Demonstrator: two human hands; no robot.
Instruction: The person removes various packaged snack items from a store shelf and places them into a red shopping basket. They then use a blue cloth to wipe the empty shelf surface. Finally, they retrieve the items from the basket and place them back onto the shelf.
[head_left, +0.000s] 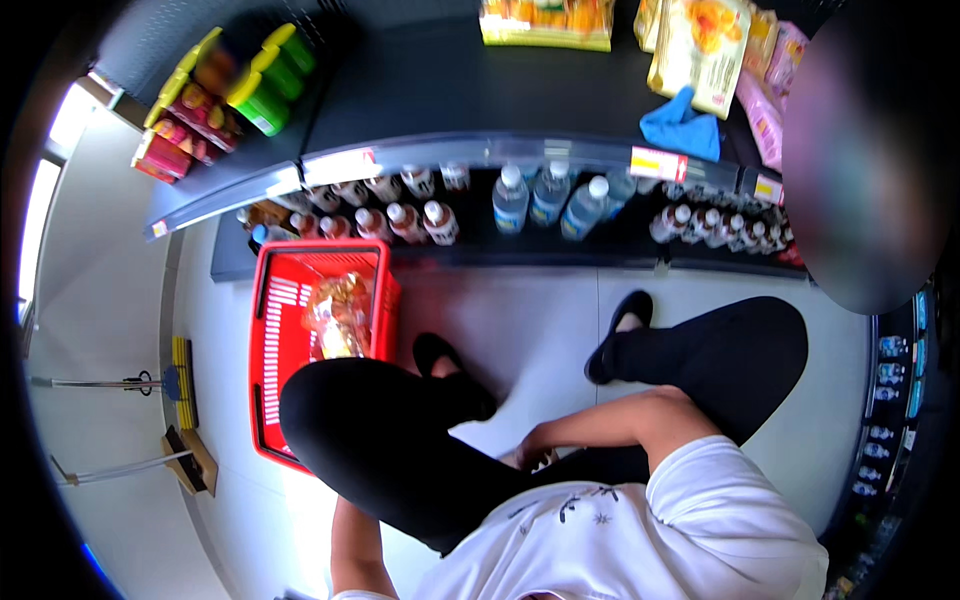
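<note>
My right hand (534, 454) is low between my thighs, its fingers partly hidden, so its grip cannot be made out. My left forearm passes behind my left thigh, which hides the left hand. Beside that leg, a red plastic shopping basket (381, 300) stands on the floor, holding clear-wrapped packaged food (339, 315). In front of me is a dark store shelf (450, 90). A crumpled blue cloth or glove (682, 129) lies near its edge, against a yellow and white food packet (701, 52).
Bottles with white caps (510, 202) and brown-red bottles (405, 221) line the lower shelf. Green cans with yellow lids (259, 101) and red packages (165, 154) stand upper left. A cardboard box (199, 461) is by the left wall; another bottle shelf (889, 375) is at right.
</note>
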